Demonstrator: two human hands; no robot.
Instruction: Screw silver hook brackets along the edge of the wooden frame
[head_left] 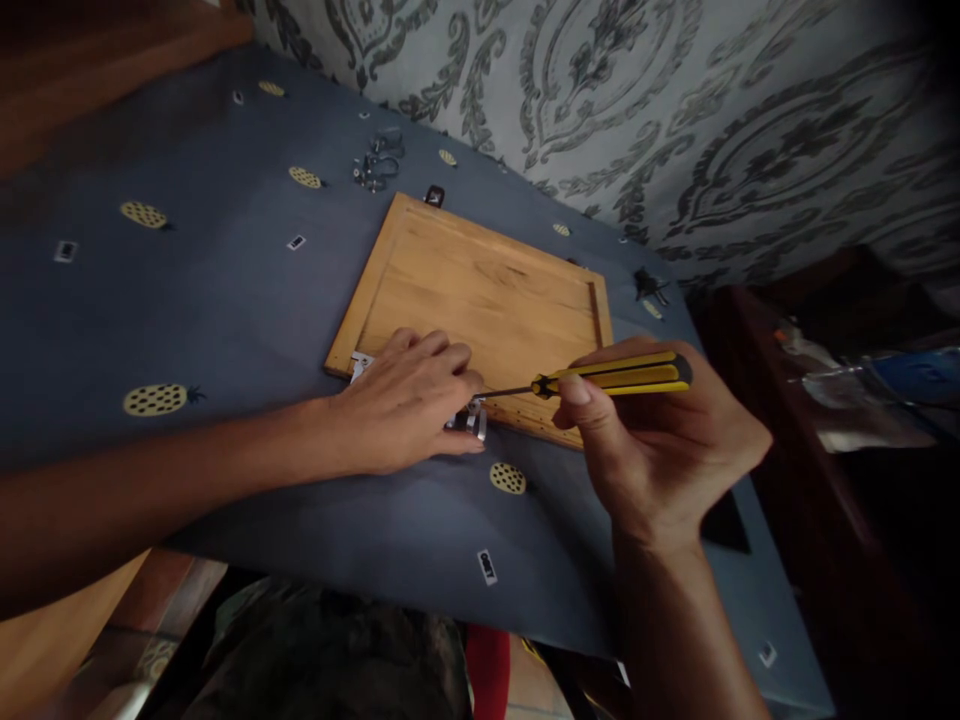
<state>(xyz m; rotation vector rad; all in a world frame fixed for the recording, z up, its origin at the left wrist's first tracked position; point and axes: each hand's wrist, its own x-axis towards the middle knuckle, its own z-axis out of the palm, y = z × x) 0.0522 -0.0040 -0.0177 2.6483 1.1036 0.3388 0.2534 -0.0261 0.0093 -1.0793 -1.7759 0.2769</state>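
Observation:
A framed wooden panel (487,285) lies flat on the blue tablecloth. At its near edge is a metal hinge (472,422), partly hidden by my left hand (416,405), whose fingers are closed around it. A second metal plate (361,366) shows at the panel's near left corner, beside my left wrist. My right hand (660,455) grips a screwdriver (619,376) by its yellow and black handle. The shaft points left, and its tip reaches the hinge beside my left fingertips; the exact contact point is too small to make out.
Loose metal hinges (377,168) lie beyond the panel's far left corner. A small black object (434,196) sits against its far edge, and another dark item (650,287) is at the far right. A patterned wall (600,80) borders the table; dark furniture (810,450) stands right.

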